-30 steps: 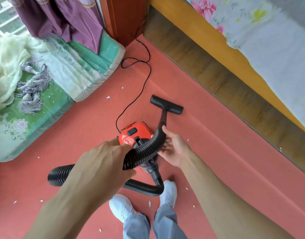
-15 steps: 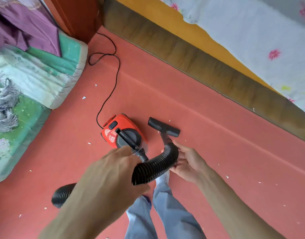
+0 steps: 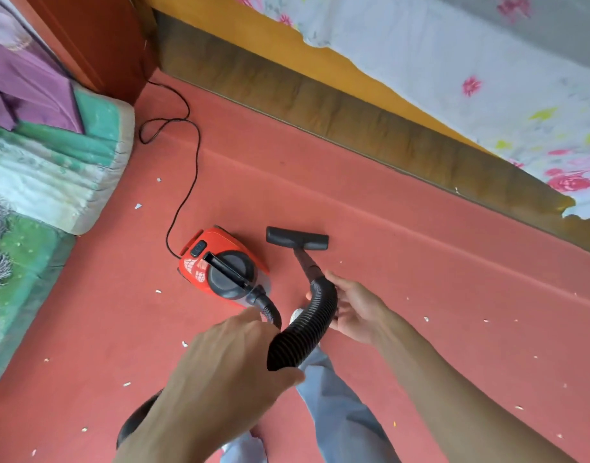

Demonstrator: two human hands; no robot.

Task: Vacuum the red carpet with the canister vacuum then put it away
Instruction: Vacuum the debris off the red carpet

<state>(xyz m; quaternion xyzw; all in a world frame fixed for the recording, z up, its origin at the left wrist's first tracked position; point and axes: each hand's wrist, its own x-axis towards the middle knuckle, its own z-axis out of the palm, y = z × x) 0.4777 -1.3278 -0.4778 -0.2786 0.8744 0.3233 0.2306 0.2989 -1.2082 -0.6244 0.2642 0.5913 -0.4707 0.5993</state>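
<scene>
A small red canister vacuum [image 3: 220, 262] with a black lid and handle sits on the red carpet [image 3: 404, 262]. Its black ribbed hose [image 3: 307, 325] loops from the canister's front up into my hands. My left hand [image 3: 227, 372] grips the hose low in the view. My right hand [image 3: 353, 312] holds the hose near its tapered end. That end leads to the black floor nozzle [image 3: 297, 238], which lies flat on the carpet to the right of the canister. Small white scraps [image 3: 158, 291] are scattered over the carpet.
A black power cord [image 3: 186, 168] runs from the canister back to the corner by a red-brown wooden post [image 3: 96, 45]. Folded green bedding [image 3: 46, 182] lies at the left. A wooden bed frame [image 3: 353, 111] with a floral sheet borders the carpet at the right. My legs stand below.
The view has swung and my body has shifted, so the canister and nozzle now lie side by side ahead of me. Both hands keep their hold on the hose; the nozzle sits farther right.
</scene>
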